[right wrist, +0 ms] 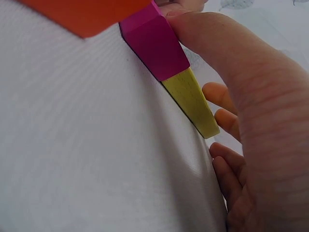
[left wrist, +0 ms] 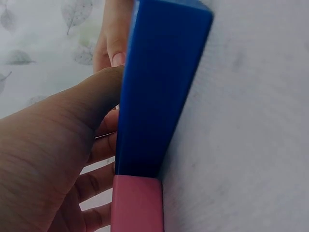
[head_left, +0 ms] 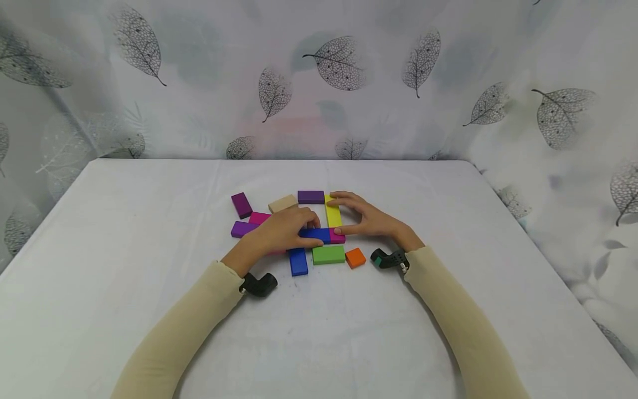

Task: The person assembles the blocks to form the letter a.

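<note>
The left hand point(head_left: 284, 228) lies over a flat blue block point(head_left: 316, 236), its thumb along the near side and its fingers bent behind. That block touches a small magenta block point(head_left: 337, 236) on its right. The right hand point(head_left: 371, 218) has its thumb on the magenta block and its fingers spread to the far end of an upright-lying yellow block point(head_left: 333, 213). In the right wrist view the thumb touches the magenta block point(right wrist: 157, 46), with the yellow block point(right wrist: 193, 104) beyond it. A blue block point(left wrist: 154, 87) hides part of the left fingers in the left wrist view.
Around the hands lie a dark purple block point(head_left: 311, 197), a beige block point(head_left: 283, 203), a plum block point(head_left: 241, 205), pink and violet blocks at the left, and a second blue block point(head_left: 298, 262), a green block point(head_left: 328, 255) and an orange block point(head_left: 355, 258) nearer.
</note>
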`<state>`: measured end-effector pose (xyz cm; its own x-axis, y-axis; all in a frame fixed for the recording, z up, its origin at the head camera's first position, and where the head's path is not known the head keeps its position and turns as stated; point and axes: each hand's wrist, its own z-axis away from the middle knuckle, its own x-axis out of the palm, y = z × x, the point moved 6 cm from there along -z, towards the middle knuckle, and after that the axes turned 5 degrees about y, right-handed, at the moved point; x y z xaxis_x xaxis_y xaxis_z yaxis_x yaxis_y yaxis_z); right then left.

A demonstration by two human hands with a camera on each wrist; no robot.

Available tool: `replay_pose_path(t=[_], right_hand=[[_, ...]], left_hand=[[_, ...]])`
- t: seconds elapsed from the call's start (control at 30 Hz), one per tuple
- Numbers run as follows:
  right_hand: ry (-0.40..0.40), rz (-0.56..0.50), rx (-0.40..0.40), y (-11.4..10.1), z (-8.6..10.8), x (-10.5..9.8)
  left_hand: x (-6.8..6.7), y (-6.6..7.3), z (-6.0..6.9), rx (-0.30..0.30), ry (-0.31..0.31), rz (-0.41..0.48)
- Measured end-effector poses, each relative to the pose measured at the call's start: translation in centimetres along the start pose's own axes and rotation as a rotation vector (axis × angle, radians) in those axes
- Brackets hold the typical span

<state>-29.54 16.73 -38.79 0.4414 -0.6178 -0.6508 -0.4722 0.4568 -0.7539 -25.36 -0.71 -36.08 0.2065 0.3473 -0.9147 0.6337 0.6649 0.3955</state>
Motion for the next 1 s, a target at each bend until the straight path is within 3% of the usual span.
replay_pose_path(t=[0.4,0.73,1.0], right_hand=[[0.000,0.019,-0.003,0.1,0.0,0.1],[0.001,0.032,0.003,0.0,0.0,-0.1],[-0.003,0.027,-0.002,0.0,0.0,-0.1]], left_hand=[[0.2,-0.1,0.1,0.004,-0.013,-0.003],[-0.9,-0.1,0.3,0.009,0.029,-0.003],[-1.0,-0.2,0.5,0.006,0.014,-0.005]])
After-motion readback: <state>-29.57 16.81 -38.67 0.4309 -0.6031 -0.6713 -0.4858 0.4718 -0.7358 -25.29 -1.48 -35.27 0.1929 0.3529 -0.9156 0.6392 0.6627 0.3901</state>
